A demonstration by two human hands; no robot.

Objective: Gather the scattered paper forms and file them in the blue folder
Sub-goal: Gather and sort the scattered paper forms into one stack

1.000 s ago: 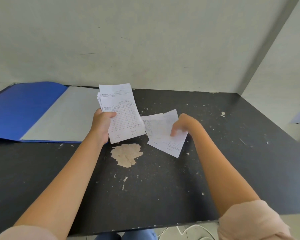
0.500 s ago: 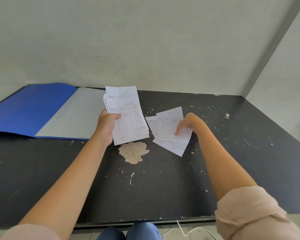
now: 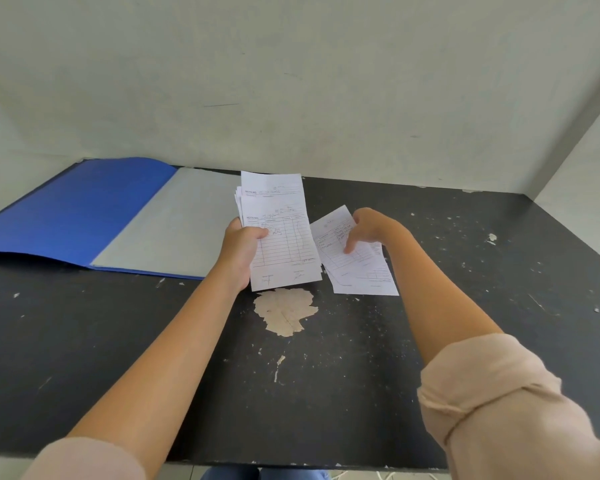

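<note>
Pale pink sleeves (image 3: 492,393) rolled up (cuffs bunched thick), forearms (image 3: 174,341) bare; blue jeans (image 3: 264,474) below.

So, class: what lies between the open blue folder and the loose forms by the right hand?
In the head view, the left hand grips a stack of forms there, between the folder and the loose forms under the right hand.

**A bare paperwork corner, most like a small office.**

You are at a black bench (image 3: 361,393) set in the angle of two plain, pale walls (image 3: 291,81); its dark coating is chipped and shows a pale peeled patch (image 3: 284,315). An open blue folder (image 3: 84,216) lies on it. The papers are printed, ruled forms headed "NOTA NO." with handwritten entries: a stack of forms (image 3: 281,237) in your left hand (image 3: 243,247) and loose forms (image 3: 357,271) just beside it on the bench.
</note>
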